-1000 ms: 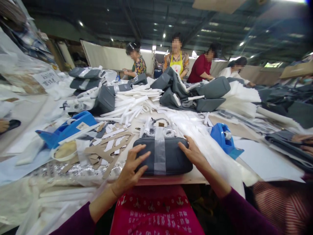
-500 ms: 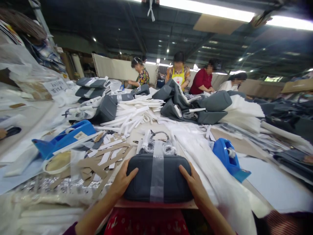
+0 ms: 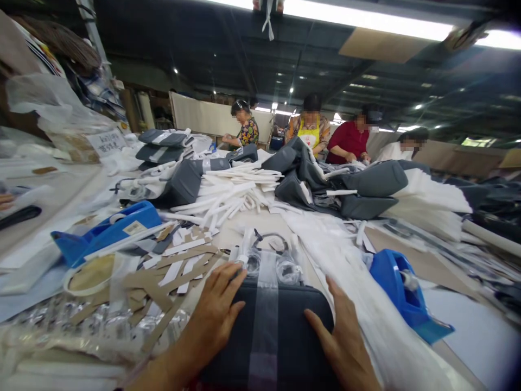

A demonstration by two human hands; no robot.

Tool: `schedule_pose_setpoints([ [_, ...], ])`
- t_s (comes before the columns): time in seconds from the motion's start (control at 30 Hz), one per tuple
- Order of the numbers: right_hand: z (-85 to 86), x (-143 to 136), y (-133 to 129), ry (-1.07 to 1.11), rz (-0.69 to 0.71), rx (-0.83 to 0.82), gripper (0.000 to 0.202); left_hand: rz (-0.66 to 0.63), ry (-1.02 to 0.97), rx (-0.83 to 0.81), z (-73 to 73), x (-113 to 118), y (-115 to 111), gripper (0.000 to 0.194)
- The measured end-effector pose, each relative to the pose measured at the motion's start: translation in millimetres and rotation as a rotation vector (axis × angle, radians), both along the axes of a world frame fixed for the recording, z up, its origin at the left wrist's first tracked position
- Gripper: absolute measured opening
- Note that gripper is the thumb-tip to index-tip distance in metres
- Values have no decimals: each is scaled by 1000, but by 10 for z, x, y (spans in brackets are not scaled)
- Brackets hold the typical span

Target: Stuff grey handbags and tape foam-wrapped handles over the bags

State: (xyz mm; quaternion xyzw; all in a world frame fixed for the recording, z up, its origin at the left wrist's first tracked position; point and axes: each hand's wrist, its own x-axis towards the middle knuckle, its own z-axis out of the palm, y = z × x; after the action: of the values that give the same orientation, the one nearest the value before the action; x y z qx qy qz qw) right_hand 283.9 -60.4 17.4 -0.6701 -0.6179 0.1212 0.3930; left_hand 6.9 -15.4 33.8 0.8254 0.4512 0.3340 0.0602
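A dark grey padded bag (image 3: 301, 331) lies in front of me, its near end cut off by the frame. A clear tape strip (image 3: 264, 326) runs over its middle. White-wrapped handles or straps and coiled clear-wrapped parts (image 3: 288, 269) sit at its far edge. My left hand (image 3: 217, 309) is over the bag's upper left corner, fingers stretched forward, their tips near the wrapped parts. At the right edge is my right hand (image 3: 344, 336), thumb over the bag's top face and fingers extended apart from it. Neither hand is closed around the bag; exact contact is hard to tell.
Blue tape dispensers stand left (image 3: 109, 231) and right (image 3: 405, 293). Cardboard strips (image 3: 166, 277) lie at left, white foam sheet (image 3: 345, 266) at right. Behind are white tubes (image 3: 232, 190) and more grey bags (image 3: 366, 184). Several co-workers stand across the table; another person's hand (image 3: 6, 201) shows far left.
Both hands have loosened from the bag's sides, the left sliding forward over its upper left corner, the right spreading its fingers. The bag now appears larger and lower in view.
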Motion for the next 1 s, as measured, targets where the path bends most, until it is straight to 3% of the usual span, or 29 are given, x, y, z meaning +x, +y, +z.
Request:
schedule_pose_setpoints([
  [0.13,319,-217,220,-389,306,206,41,-195,149,94,126,252,198,32],
  [0.3,358,-417,440,-559,491,198,24,-202,290,59,69,343,312,26],
  [0.4,308,-451,497,-609,507,153,20,-156,278,18,95,310,367,29],
  [0.53,235,-451,519,-633,504,169,34,-91,306,-24,204,281,493,32],
  [0.8,212,-462,540,-655,520,152,36,-147,506,-217,474,309,761,24],
  [1.0,222,-481,548,-653,509,160,34,-176,483,-222,483,306,772,30],
])
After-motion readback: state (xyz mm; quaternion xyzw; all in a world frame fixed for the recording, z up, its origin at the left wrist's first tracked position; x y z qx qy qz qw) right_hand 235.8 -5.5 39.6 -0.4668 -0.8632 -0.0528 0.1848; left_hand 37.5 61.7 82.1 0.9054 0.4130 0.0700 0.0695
